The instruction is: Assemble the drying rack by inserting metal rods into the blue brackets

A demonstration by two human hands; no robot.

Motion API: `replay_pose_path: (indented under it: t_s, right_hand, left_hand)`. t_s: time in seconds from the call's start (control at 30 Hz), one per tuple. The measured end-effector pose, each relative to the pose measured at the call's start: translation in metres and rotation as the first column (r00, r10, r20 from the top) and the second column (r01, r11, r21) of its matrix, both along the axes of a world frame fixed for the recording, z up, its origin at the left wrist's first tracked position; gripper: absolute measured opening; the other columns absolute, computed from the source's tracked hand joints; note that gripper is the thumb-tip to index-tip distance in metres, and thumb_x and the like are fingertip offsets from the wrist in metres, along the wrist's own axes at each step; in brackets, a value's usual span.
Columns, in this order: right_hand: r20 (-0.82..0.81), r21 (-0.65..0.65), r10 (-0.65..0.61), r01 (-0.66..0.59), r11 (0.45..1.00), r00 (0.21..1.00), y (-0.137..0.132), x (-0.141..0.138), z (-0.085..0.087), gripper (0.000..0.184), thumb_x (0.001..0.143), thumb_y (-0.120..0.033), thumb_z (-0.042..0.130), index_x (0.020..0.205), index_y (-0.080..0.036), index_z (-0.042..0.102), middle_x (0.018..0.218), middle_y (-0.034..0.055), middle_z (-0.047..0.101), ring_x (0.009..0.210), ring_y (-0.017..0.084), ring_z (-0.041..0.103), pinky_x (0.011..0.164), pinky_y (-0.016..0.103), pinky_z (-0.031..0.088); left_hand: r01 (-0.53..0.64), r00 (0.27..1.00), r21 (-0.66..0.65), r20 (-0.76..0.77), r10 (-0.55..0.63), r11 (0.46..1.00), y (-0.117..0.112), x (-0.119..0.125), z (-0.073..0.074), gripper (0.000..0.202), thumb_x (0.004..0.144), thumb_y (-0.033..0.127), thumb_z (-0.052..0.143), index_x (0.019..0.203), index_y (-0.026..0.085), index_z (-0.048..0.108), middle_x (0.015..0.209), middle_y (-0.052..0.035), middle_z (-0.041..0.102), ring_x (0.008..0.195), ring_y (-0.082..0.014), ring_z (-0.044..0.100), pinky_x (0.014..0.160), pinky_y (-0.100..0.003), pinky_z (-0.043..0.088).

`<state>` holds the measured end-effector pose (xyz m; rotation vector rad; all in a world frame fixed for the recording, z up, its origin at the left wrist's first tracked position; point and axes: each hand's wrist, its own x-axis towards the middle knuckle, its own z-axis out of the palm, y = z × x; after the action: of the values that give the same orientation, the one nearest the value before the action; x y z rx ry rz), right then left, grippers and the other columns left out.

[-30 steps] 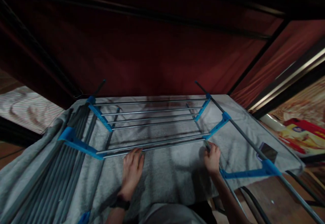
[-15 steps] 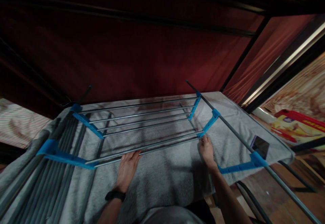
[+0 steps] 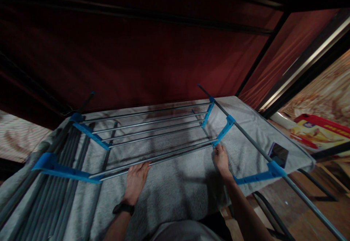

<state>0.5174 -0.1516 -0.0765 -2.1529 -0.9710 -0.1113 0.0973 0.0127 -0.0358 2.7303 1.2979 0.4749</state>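
Observation:
A grey towel [image 3: 180,182] lies spread over a clothes drying rack [image 3: 153,131] with steel rods and blue plastic brackets. My left hand [image 3: 136,182] rests flat on the towel, fingers stretched toward the nearest steel rod; a dark watch sits on that wrist. My right hand [image 3: 221,159] is on the towel by the rod's right end, next to a blue bracket [image 3: 225,129], fingers curled; whether they pinch the cloth or the rod I cannot make out.
A dark phone [image 3: 278,152] lies on the towel at the right, near another blue bracket [image 3: 273,168]. Dark red curtains [image 3: 153,58] hang behind the rack. A folded rack wing [image 3: 54,182] slopes down on the left. Red and yellow packaging [image 3: 319,133] lies at the right.
The view has swung slightly, so the rack sits further left in frame. Both hands stay on the towel at the nearest rod; the right hand has edged up toward the bracket.

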Motion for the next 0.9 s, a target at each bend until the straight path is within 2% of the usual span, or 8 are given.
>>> replay_pose_path:
  t_s: [0.23, 0.7, 0.9]
  right_hand:
    - [-0.004, -0.011, -0.005, 0.005, 1.000, 1.000, 0.0000, -0.0013, 0.0017, 0.038, 0.092, -0.020, 0.042, 0.122, -0.017, 0.066, 0.102, 0.0106, 0.062, 0.091, 0.025, 0.059, 0.088, 0.039, 0.051]
    - [-0.007, 0.017, 0.018, -0.018, 1.000, 1.000, -0.0001, 0.0022, 0.0008, 0.035, 0.089, -0.021, 0.043, 0.115, -0.018, 0.066, 0.095, 0.0083, 0.060, 0.086, 0.024, 0.056, 0.085, 0.040, 0.051]
    - [-0.016, 0.018, 0.033, -0.033, 0.999, 0.999, -0.0004, 0.0025, 0.0008, 0.036, 0.090, -0.022, 0.041, 0.117, -0.017, 0.065, 0.097, 0.0095, 0.060, 0.086, 0.024, 0.056, 0.084, 0.040, 0.051]
  left_hand:
    - [0.001, 1.000, -0.008, 0.031, 0.000, 1.000, 0.0006, -0.0001, 0.0007, 0.038, 0.105, 0.037, 0.041, 0.117, 0.025, 0.075, 0.108, -0.0096, 0.080, 0.102, -0.0294, 0.073, 0.091, -0.044, 0.053]
    - [0.042, 0.999, 0.012, -0.009, -0.042, 0.999, 0.0040, -0.0043, -0.0023, 0.037, 0.105, 0.036, 0.044, 0.123, 0.024, 0.074, 0.111, -0.0101, 0.079, 0.105, -0.0296, 0.073, 0.095, -0.045, 0.053]
    - [0.072, 0.994, -0.052, -0.077, -0.076, 0.996, 0.0067, -0.0072, 0.0006, 0.038, 0.106, 0.036, 0.042, 0.128, 0.025, 0.072, 0.116, -0.0085, 0.079, 0.106, -0.0287, 0.073, 0.095, -0.044, 0.052]
